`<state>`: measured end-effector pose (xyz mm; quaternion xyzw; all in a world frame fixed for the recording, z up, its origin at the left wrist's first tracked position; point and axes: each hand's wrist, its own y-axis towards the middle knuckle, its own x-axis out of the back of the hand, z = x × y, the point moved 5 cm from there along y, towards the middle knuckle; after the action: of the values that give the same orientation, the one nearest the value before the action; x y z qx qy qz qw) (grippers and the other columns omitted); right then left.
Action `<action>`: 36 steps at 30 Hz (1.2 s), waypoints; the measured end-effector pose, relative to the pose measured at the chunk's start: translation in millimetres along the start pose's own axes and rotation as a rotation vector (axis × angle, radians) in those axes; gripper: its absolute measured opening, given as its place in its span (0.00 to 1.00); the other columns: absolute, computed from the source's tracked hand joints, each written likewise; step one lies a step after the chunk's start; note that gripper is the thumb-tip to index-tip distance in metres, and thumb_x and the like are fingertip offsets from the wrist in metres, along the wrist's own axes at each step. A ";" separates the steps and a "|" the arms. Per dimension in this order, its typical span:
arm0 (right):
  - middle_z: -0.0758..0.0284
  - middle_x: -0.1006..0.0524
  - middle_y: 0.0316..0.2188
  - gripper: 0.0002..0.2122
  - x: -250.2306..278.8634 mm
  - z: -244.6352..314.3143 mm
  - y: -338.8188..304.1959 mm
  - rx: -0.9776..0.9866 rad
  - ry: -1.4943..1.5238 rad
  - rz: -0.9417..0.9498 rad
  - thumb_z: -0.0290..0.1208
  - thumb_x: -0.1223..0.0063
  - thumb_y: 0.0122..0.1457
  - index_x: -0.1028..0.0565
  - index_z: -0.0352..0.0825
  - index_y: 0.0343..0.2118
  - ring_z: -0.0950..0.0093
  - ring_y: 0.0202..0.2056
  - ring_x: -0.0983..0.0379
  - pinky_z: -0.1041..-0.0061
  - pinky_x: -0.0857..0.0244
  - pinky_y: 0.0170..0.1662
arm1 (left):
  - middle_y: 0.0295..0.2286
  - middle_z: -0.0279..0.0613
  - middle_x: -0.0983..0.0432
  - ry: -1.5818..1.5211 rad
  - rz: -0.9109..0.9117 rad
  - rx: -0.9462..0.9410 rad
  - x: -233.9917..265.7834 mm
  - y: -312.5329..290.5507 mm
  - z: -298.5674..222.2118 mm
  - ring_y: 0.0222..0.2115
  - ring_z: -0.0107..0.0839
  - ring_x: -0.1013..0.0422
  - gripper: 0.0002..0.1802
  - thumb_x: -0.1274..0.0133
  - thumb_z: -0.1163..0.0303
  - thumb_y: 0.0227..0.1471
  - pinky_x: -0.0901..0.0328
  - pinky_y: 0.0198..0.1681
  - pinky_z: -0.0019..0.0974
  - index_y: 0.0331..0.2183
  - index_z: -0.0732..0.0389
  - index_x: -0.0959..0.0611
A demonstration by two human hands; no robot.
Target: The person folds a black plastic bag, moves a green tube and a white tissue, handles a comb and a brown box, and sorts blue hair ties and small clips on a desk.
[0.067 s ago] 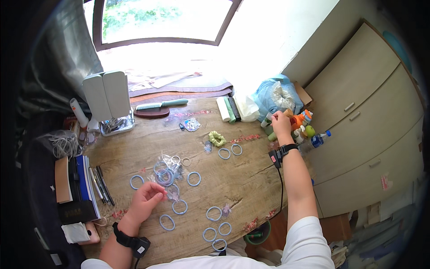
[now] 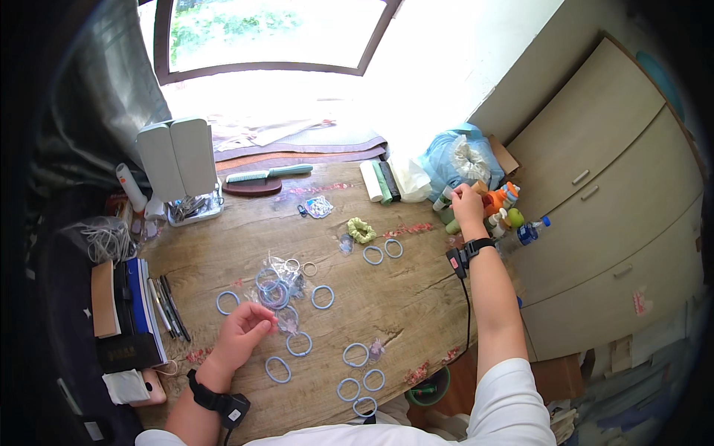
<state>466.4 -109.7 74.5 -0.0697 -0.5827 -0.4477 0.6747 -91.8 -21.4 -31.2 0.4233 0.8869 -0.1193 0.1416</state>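
My left hand (image 2: pixel 245 331) rests low over the wood-look table, its fingers curled and fingertips together beside a hair tie with a purple charm (image 2: pixel 288 323). What the fingers pinch, if anything, cannot be made out. Just beyond lies a pile of light blue hair ties (image 2: pixel 274 292) with transparent wrapping. Loose blue hair ties, such as one hair tie (image 2: pixel 355 354), lie scattered to the right and nearer me. At the far right, my right hand (image 2: pixel 467 202) is closed among small bottles (image 2: pixel 494 217); its grasp is hidden. A green scrunchie (image 2: pixel 361 230) lies between the two hands.
A comb (image 2: pixel 269 174) and a white organizer box (image 2: pixel 195 210) stand at the back left. Notebooks (image 2: pixel 140 305) and pens (image 2: pixel 169 306) line the left edge. A blue bag (image 2: pixel 446 152) and a water bottle (image 2: pixel 529 232) crowd the right corner by the cabinet (image 2: pixel 595 253).
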 end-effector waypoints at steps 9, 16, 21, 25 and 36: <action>0.65 0.22 0.20 0.07 -4.3 -16.8 10.8 -0.071 -0.061 -0.049 0.36 0.46 0.53 0.25 0.40 0.29 0.64 0.28 0.23 0.65 0.32 0.32 | 0.34 0.39 0.24 0.007 0.010 -0.025 -2.3 2.0 0.2 0.35 0.25 0.27 0.07 0.48 0.73 0.56 0.31 0.41 0.30 0.38 0.63 0.25; 0.59 0.22 0.26 0.09 8.8 -1.3 8.2 -0.008 -0.191 -0.039 0.38 0.46 0.53 0.24 0.37 0.30 0.59 0.32 0.24 0.61 0.31 0.35 | 0.34 0.38 0.24 -0.008 0.006 -0.011 -1.4 0.9 0.3 0.35 0.25 0.27 0.07 0.49 0.75 0.56 0.31 0.42 0.30 0.38 0.63 0.25; 0.57 0.22 0.29 0.10 18.3 9.8 6.2 -0.019 -0.311 -0.011 0.38 0.46 0.54 0.24 0.36 0.30 0.57 0.34 0.24 0.59 0.31 0.36 | 0.35 0.38 0.25 -0.013 0.006 -0.010 -3.0 -0.3 -1.6 0.35 0.25 0.27 0.06 0.50 0.78 0.55 0.31 0.42 0.29 0.38 0.64 0.25; 0.57 0.22 0.31 0.10 19.8 13.7 7.5 -0.048 -0.339 0.015 0.39 0.47 0.55 0.25 0.37 0.32 0.57 0.34 0.24 0.59 0.31 0.37 | 0.35 0.38 0.25 -0.014 0.007 -0.010 -3.3 1.3 -2.7 0.35 0.25 0.27 0.07 0.50 0.78 0.55 0.32 0.43 0.29 0.38 0.63 0.25; 0.57 0.22 0.33 0.11 13.5 14.1 8.4 -0.059 -0.363 0.049 0.39 0.48 0.55 0.25 0.39 0.37 0.56 0.36 0.24 0.59 0.31 0.39 | 0.35 0.38 0.25 -0.023 0.007 -0.006 0.2 0.7 3.6 0.36 0.24 0.28 0.07 0.50 0.78 0.56 0.32 0.42 0.29 0.38 0.63 0.25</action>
<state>460.9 -103.1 94.0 -0.1832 -0.6796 -0.4282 0.5668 -90.8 -22.0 -34.7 0.4244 0.8841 -0.1213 0.1536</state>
